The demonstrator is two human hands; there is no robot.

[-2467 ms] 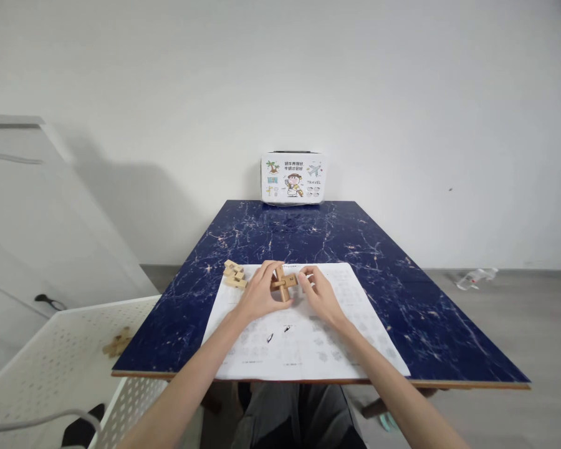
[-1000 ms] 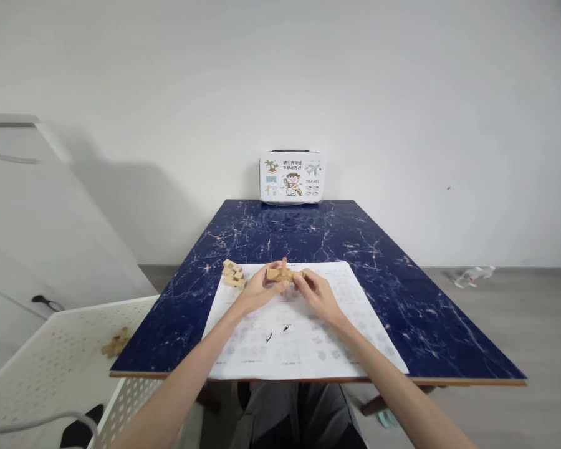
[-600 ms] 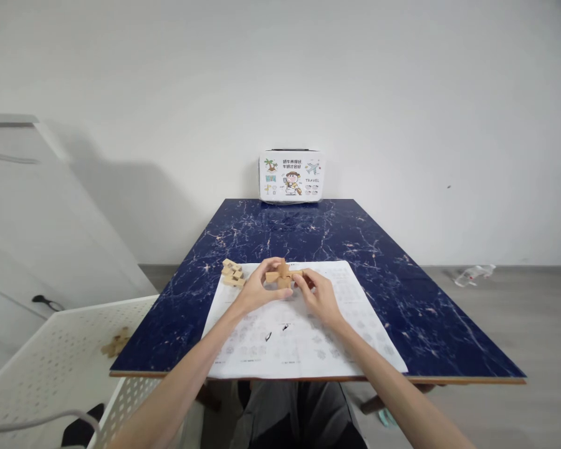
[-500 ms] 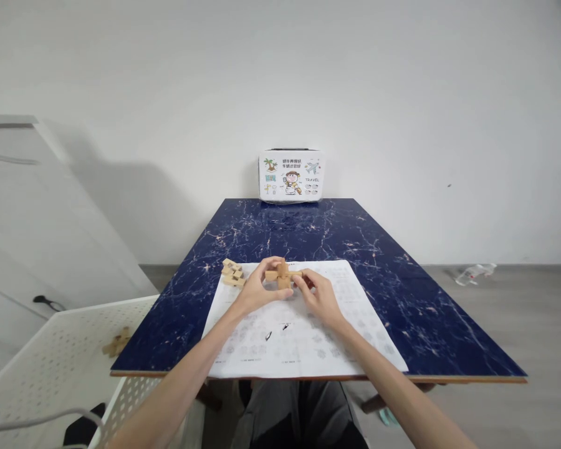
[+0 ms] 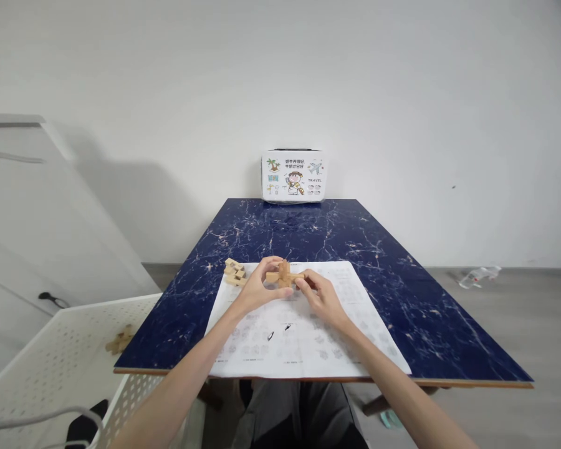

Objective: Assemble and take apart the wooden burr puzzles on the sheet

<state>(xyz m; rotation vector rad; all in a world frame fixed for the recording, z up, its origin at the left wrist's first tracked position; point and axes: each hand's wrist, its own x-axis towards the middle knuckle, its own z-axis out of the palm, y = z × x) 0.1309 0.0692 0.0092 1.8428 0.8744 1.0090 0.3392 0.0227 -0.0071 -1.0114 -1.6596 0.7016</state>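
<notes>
Both hands hold a small wooden cross-shaped puzzle just above a white printed sheet. My left hand curls round its left side, thumb and fingers closed on the wood. My right hand pinches the piece that sticks out on the right. A few loose wooden pieces lie at the sheet's far left corner, a short way from my left hand.
The sheet lies on a dark blue marbled table. A white illustrated box stands at its far edge by the wall. A white perforated basket at the lower left holds another wooden piece. A plastic bottle lies on the floor at right.
Since 2.5 s ago the puzzle has been turned in my hands and lifted slightly. In the last half second the hands have hardly moved; the view shifted a little.
</notes>
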